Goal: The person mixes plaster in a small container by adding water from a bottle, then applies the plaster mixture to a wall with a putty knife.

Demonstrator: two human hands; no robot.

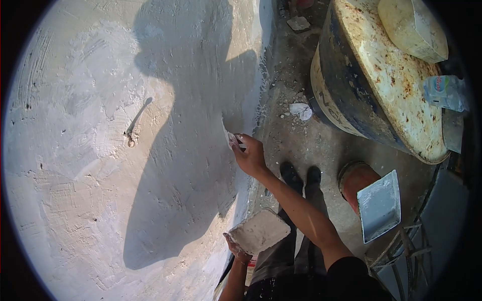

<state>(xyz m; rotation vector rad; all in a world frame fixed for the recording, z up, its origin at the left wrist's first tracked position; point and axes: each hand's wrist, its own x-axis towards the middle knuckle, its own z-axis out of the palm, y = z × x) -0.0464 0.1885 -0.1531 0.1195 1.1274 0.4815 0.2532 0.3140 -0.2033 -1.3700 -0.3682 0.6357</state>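
Observation:
My right hand is closed around a plaster-smeared putty knife, whose thin blade is seen nearly edge-on against the shaded part of the wall. Lower down, my left hand grips the near side of a shallow rectangular tub coated with pale plaster. Some greyish-white material covers the tub's bottom. Rough patches and trowel marks run across the wall, and a small knob-like piece sticks out of it, casting a long shadow.
A rusty-topped drum stands at right, bearing a cut plastic container and a plastic bottle. Nearer are a reddish bucket, a white tray and a metal frame. Rubble and a crumpled white scrap lie along the floor.

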